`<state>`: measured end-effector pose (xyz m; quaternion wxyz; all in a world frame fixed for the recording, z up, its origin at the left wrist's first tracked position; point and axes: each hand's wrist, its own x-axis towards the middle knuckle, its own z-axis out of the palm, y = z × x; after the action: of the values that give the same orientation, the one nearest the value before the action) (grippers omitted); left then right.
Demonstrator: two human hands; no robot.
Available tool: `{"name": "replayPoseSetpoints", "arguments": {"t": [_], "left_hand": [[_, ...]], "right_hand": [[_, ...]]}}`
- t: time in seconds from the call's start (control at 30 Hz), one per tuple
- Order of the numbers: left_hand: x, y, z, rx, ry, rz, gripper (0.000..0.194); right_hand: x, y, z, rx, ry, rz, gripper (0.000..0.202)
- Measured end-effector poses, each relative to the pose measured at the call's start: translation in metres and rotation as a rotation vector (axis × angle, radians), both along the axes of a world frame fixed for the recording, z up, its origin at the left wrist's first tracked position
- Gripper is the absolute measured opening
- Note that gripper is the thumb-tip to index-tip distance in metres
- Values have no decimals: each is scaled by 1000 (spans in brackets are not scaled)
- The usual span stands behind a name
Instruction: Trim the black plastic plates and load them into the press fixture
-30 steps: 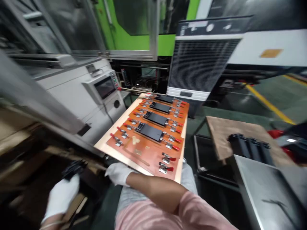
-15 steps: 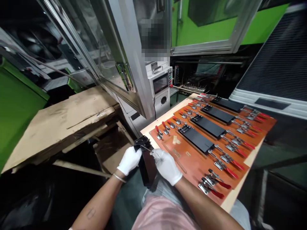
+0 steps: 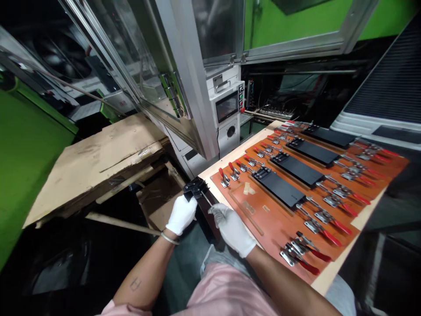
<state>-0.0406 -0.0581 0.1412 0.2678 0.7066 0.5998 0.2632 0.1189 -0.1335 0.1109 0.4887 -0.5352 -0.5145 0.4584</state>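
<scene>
Both my hands wear white gloves. My left hand (image 3: 180, 214) grips a black plastic part (image 3: 196, 188) by its upper left side, just off the near left corner of the wooden board (image 3: 332, 276). My right hand (image 3: 232, 228) holds the same part from the right, its fingers pinched on a thin dark tool (image 3: 207, 201) that touches the part. On the board lies an orange fixture plate (image 3: 279, 226) with several black parts (image 3: 279, 188) clamped by red-handled toggle clamps (image 3: 324, 235). The nearest slot on the plate holds no part.
A worn cardboard sheet (image 3: 98, 158) lies on the left over a dark gap. A grey machine with a small screen (image 3: 226, 106) and an open glass door (image 3: 154, 74) stands behind. A large louvred cooler (image 3: 388, 87) is at the right.
A second ago my left hand was low at the left with the black part and my right hand was under the board. Both hands now hold the part together; the view swung left.
</scene>
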Motion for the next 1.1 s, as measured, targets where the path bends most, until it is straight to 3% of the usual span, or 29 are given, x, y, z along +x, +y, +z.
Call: {"name": "replayPoseSetpoints", "arguments": {"t": [0.17,0.33,0.47,0.6,0.7,0.77,0.93,1.0,1.1], "left_hand": [[1,2,-4,53,19,55,34],[2,4,-3,126,35,121,32],[0,2,1,136,18,140,32],[3,2,-3,147,16,166,29],[7,3,-7,154,-1,195,29],[6,3,-6,147,-30,190,31],[-11,2,9,55,-174,62,28],[-17,3,15,-21,-258,-20,27],[-17,5,16,-68,-317,-80,27]], "right_hand": [[-15,-3,3,-31,94,-20,25],[-27,-10,16,-33,177,100,27],[-27,-2,11,-22,258,-20,32],[-41,-2,9,46,155,-64,32],[-53,-11,17,140,85,45,25],[-47,-13,21,158,40,77,25],[7,-2,20,33,-25,-164,26],[22,0,19,-57,22,-115,25],[23,-5,18,-226,261,110,33]]}}
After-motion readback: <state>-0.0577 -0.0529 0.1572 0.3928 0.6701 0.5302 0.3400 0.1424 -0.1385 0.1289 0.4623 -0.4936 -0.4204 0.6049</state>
